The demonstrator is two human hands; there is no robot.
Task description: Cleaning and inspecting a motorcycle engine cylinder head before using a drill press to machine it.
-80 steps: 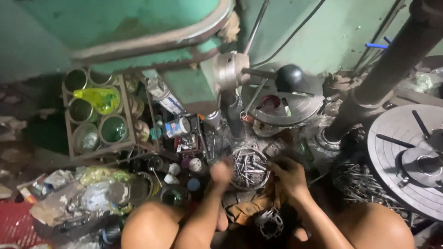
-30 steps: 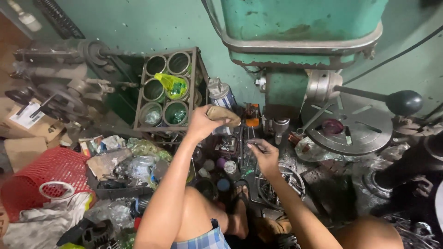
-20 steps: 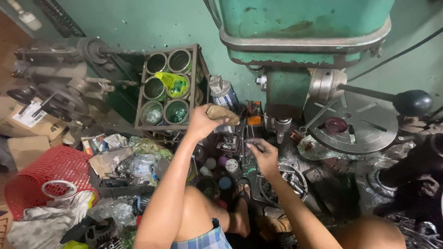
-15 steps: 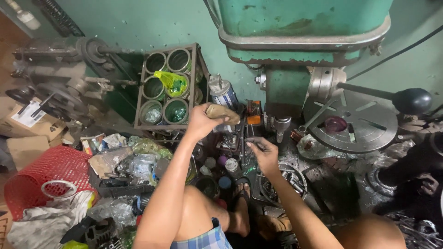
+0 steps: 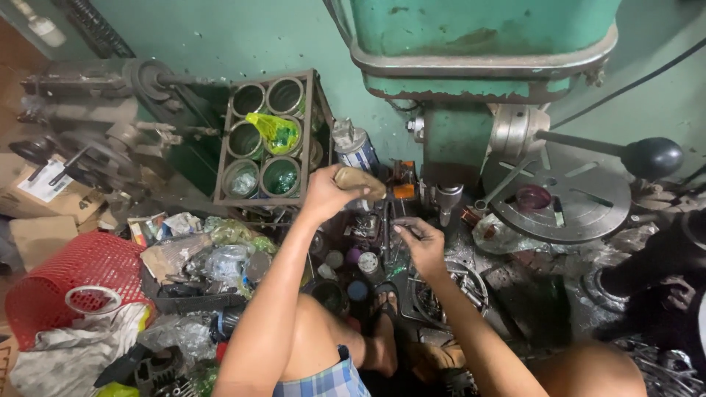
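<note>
The left hand (image 5: 323, 195) is closed around a wooden handle (image 5: 360, 181), held up just in front of the green machine (image 5: 478, 44); against half a second ago it has barely shifted, so the grip is read as settled. The right hand (image 5: 423, 242) is pinched on something small and dark, too small to be told; it remains low over the floor clutter, just above a round tray (image 5: 471, 279) of metal bits, where earlier both hands were kept. A rack (image 5: 305, 140) of cans is seen at the left of the handle, a spray can (image 5: 357, 151) just behind it; a red basket (image 5: 66, 276) lies at the floor's left edge, a round plate (image 5: 581, 198) to the right.
</note>
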